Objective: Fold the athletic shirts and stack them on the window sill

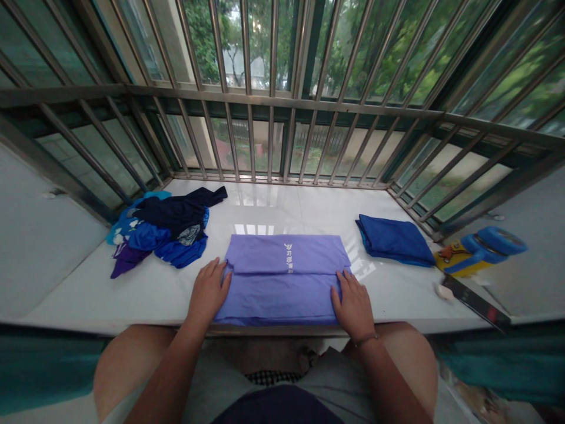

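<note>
White flat-topped window ledge (318, 212): hard, smooth, highly glossy, mirroring the upright silver-grey metal bars (245, 47) along its far edge. Bars: smooth, dully shining; behind them, clear glass panes (260, 35). At the middle of the near edge, folded lilac rectangular cloth (273, 294): matt, smooth, faintly creased. Toward the far left corner, crumpled blue, purple and black cloth heap (163, 224): mostly matt, deeply wrinkled. By the right edge, folded dark-blue cloth bundle (395, 238): matt; blue-and-yellow cylindrical jar (474, 253): smooth, apparently plastic.
</note>
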### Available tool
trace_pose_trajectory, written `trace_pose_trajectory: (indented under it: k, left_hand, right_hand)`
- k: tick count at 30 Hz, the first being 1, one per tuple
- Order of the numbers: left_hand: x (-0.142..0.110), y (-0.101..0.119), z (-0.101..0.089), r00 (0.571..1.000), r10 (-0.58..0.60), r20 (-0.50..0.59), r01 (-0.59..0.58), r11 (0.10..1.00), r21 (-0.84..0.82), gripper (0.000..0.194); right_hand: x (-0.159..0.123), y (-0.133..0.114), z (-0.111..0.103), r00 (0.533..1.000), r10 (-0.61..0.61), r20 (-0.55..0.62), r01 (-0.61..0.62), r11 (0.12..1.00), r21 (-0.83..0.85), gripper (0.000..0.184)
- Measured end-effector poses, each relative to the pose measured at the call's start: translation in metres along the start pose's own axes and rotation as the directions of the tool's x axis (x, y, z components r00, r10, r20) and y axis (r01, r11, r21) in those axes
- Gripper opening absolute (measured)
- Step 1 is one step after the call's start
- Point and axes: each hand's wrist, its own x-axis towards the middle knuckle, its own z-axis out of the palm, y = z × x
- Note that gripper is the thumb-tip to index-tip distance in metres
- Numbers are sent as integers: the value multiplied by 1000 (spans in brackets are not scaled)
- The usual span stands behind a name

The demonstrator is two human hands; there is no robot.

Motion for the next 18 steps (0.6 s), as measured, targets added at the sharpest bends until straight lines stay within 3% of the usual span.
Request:
trace_pose_trajectory:
  k: [6,10,14,18]
  left_hand:
    - [0,0,-2,999,-36,-15,35,994,-102,47]
    - [9,-3,-13,984,-177,-18,167,955,-244,47]
    - [38,-2,-21,946,-323,36,324,924,-203,53]
    - [73,3,-20,901,-391,190,416,902,-115,46]
  right_hand:
    - [0,2,3,1000,7,-6,-7,999,36,54]
    - [7,8,-5,1000,-2,-26,5,991,131,54]
    - [35,8,-27,984,177,-6,-176,980,88,47]
    - [79,7,-37,910,397,117,-401,916,10,54]
